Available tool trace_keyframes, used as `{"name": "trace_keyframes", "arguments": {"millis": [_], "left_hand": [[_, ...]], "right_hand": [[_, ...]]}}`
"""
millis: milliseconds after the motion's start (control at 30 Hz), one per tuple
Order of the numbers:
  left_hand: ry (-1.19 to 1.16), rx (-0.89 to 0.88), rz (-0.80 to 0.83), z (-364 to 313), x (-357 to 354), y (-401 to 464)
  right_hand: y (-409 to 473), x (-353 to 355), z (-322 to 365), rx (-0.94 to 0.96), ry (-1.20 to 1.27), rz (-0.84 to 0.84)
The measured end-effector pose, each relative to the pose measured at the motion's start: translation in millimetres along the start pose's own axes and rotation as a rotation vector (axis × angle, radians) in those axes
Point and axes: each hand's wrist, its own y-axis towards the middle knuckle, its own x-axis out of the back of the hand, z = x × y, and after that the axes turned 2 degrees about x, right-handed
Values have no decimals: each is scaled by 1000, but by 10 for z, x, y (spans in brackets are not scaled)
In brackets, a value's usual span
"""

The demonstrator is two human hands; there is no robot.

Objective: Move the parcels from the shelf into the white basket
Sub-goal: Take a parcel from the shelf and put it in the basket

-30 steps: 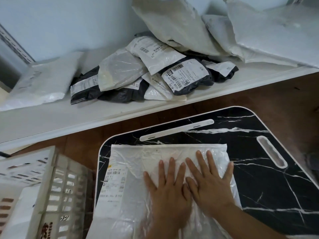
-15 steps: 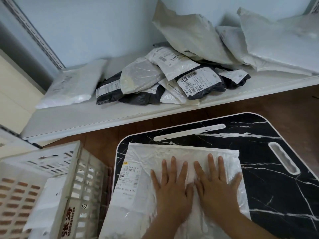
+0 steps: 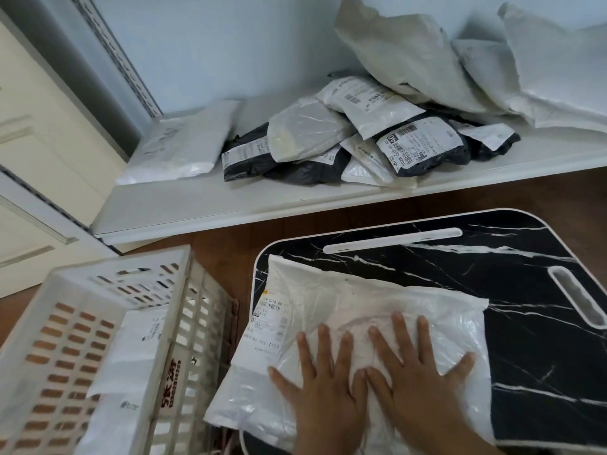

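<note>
A large white plastic parcel (image 3: 354, 310) with a shipping label lies on the black marble-pattern board (image 3: 492, 274). My left hand (image 3: 325, 385) and my right hand (image 3: 417, 372) press flat on it side by side, fingers spread. The white slatted basket (image 3: 157, 339) stands to the left on the floor, holding white parcels (image 3: 131, 356). On the white shelf (image 3: 203, 205) lie several more parcels: a black one with a barcode label (image 3: 423, 146), a grey one (image 3: 305, 133), a flat white one (image 3: 184, 146) and big white bags (image 3: 558, 77) at the right.
Brown floor (image 3: 492, 195) shows between shelf and board. A cream cabinet (image 3: 42, 133) and a grey slotted upright (image 3: 108, 54) stand at the left. The board has two white slots (image 3: 391, 239).
The view has swung left and the basket has come into fuller sight. Both hands stay flat on the white parcel, drawn slightly nearer the board's front edge.
</note>
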Motion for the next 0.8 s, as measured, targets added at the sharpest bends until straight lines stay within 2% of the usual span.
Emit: {"name": "trace_keyframes", "arguments": {"millis": [133,267,333,400,500,567,600,667,733,800], "left_hand": [[16,10,68,-2,-9,65],[-29,46,235,-18,100,68],[-30,-14,222,-27,146,68],[-66,-2,315,-10,258,86],[-87,-63,362,39,432,68],[-124,-156,383,54,544,14],[-126,-219,387,57,556,-35],[21,-362,314,56,552,-203],[129,-373,206,27,451,-340],[104,-408,77,-52,391,-514]], "right_hand": [[58,63,16,33,-15,76],[57,145,21,43,-3,175],[119,236,1,66,7,117],[76,392,-57,-78,144,105],[-11,692,-165,-511,317,-22],[-42,874,-279,-784,542,3],[-36,917,-334,-842,678,37],[-70,1025,-351,-827,917,134],[-18,1101,-332,-785,1143,110],[-39,1323,-199,-741,1440,66]]}}
